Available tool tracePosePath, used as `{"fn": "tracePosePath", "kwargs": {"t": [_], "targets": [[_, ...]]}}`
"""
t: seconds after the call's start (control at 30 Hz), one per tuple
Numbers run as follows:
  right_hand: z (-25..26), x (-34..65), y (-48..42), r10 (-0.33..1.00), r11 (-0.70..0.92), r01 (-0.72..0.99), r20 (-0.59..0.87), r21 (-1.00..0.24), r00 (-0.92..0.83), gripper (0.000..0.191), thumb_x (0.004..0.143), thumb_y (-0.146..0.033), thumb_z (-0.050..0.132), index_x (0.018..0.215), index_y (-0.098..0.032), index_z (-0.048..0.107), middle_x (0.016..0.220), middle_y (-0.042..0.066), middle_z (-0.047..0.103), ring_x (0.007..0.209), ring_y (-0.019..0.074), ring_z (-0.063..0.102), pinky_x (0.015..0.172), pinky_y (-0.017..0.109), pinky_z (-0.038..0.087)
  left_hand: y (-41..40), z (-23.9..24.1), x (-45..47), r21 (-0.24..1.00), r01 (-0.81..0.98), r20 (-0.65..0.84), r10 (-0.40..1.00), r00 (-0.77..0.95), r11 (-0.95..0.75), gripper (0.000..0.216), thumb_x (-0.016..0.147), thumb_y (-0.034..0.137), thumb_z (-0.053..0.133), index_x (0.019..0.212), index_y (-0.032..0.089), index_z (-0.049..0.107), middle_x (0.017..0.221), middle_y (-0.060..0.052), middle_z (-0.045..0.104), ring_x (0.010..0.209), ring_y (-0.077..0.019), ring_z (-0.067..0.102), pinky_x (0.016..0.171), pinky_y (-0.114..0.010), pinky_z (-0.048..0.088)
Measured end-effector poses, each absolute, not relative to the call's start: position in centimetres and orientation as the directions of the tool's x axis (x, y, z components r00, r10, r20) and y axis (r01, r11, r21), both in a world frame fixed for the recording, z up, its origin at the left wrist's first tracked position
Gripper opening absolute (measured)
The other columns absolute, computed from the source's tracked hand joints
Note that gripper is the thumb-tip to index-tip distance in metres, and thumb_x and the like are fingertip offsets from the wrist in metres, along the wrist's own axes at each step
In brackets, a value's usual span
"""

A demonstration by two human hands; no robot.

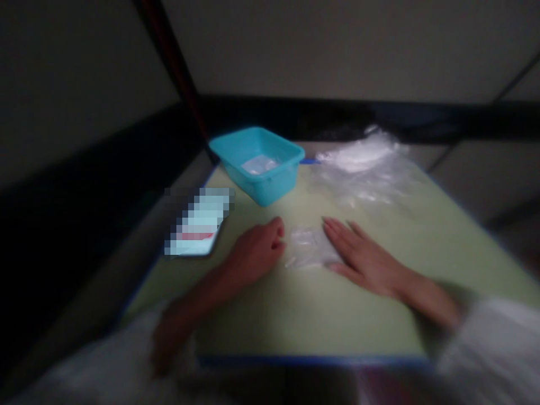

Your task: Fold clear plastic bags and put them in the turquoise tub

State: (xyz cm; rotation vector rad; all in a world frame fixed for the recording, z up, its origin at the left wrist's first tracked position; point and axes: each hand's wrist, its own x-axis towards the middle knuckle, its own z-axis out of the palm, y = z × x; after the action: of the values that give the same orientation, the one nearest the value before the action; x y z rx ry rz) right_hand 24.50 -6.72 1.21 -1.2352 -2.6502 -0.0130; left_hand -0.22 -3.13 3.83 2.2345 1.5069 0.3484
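A small clear plastic bag [306, 247] lies flat on the pale yellow-green table [312, 320]. My right hand [363, 256] rests on the bag's right part, palm down, fingers stretched out. Close to the bag's left edge, my left hand [259, 250] is closed with its fingers curled in. Whatever those fingers hold, if anything, is hidden. The picture is dim and blurred, so the bag's contents cannot be made out.
A turquoise plastic basin [276, 183] with a clear packet [259, 164] inside stands at the back. To its right lies a loose heap of clear plastic bags [367, 163]. A phone-like device with a lit, pixelated screen [200, 225] lies near the left edge.
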Motion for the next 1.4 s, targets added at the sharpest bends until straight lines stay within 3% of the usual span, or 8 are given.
{"fn": "tracePosePath", "kwargs": {"t": [0.13,0.2,0.3,0.47,1.03,1.13,1.23,1.4], "targets": [[1.1,24.3,-6.6,0.797,0.59,0.806,0.195,-0.049,-0.572,0.06,0.096,-0.039,0.029,0.147,-0.009,0.019,0.15,0.018,0.024,0.139,0.0258,0.022,0.11,0.051,0.023,-4.3,3.4,1.9,0.386,0.734,0.296,0.828,0.476,-0.559,0.019,0.082,0.013,0.043,0.097,0.015,0.054,0.102,-0.009,0.061,0.099,-0.0205,0.055,0.089,-0.033,0.044],[0.9,24.2,-6.6,0.809,0.569,0.821,0.211,-0.049,-0.549,0.058,0.096,-0.034,0.029,0.147,-0.009,0.019,0.15,0.017,0.024,0.138,0.0257,0.023,0.11,0.051,0.024,-4.9,2.9,3.3,0.326,0.665,0.342,0.74,0.58,-0.672,0.03,0.087,0.014,0.037,0.112,0.01,0.053,0.119,-0.013,0.057,0.114,-0.0217,0.05,0.101,-0.034,0.039],[0.5,24.1,-6.5,0.818,0.551,0.834,0.226,-0.044,-0.529,0.057,0.095,-0.031,0.03,0.145,-0.006,0.023,0.149,0.019,0.026,0.138,0.0265,0.023,0.109,0.051,0.025,-5.4,2.1,5.2,0.238,0.681,0.288,0.72,0.631,-0.693,0.042,0.09,0.019,0.036,0.127,0.0,0.045,0.14,-0.021,0.042,0.132,-0.026,0.037,0.112,-0.037,0.028],[0.1,23.9,-6.5,0.829,0.535,0.845,0.203,-0.016,-0.521,0.055,0.095,-0.031,0.028,0.141,-0.001,0.031,0.148,0.022,0.028,0.138,0.0265,0.022,0.11,0.047,0.024,-5.4,1.0,6.1,0.185,0.711,0.192,0.734,0.651,-0.679,0.05,0.091,0.024,0.037,0.134,-0.002,0.038,0.145,-0.022,0.032,0.138,-0.0269,0.028,0.114,-0.041,0.024],[0.0,24.2,-6.5,0.872,0.474,0.88,0.149,-0.022,-0.466,0.06,0.096,-0.039,0.02,0.143,-0.003,0.028,0.15,0.019,0.025,0.139,0.0245,0.022,0.11,0.048,0.023,-5.0,-0.4,2.5,0.095,0.717,0.197,0.719,0.667,-0.691,0.057,0.094,0.036,0.033,0.139,0.001,0.03,0.15,-0.02,0.023,0.141,-0.0256,0.019,0.115,-0.04,0.02],[-0.2,24.5,-6.5,0.873,0.478,0.875,0.162,-0.084,-0.461,0.059,0.096,-0.04,0.022,0.143,-0.006,0.028,0.15,0.018,0.025,0.139,0.0252,0.022,0.11,0.05,0.022,-4.7,-0.5,1.2,0.128,0.759,0.163,0.768,0.619,-0.639,0.062,0.093,0.039,0.037,0.14,0.0,0.028,0.15,-0.021,0.022,0.141,-0.0271,0.018,0.114,-0.042,0.021],[-0.2,25.2,-5.6,0.875,0.482,0.833,0.191,-0.271,-0.444,0.056,0.095,-0.04,0.028,0.143,-0.012,0.031,0.148,0.016,0.033,0.136,0.0261,0.03,0.108,0.05,0.027,-4.2,-0.4,0.2,0.221,0.769,0.151,0.8,0.581,-0.6,0.07,0.09,0.045,0.041,0.14,0.0,0.023,0.149,-0.023,0.022,0.141,-0.0283,0.018,0.113,-0.045,0.025],[0.9,26.6,-3.6,0.898,0.439,0.675,0.296,-0.592,-0.325,0.035,0.09,-0.028,0.036,0.113,-0.016,0.06,0.115,0.013,0.062,0.106,0.0244,0.058,0.095,0.044,0.044,-4.1,0.9,0.1,0.305,0.67,0.219,0.734,0.643,-0.677,0.081,0.077,0.042,0.061,0.14,0.006,0.024,0.151,-0.02,0.02,0.142,-0.0276,0.013,0.115,-0.047,0.018]]}}
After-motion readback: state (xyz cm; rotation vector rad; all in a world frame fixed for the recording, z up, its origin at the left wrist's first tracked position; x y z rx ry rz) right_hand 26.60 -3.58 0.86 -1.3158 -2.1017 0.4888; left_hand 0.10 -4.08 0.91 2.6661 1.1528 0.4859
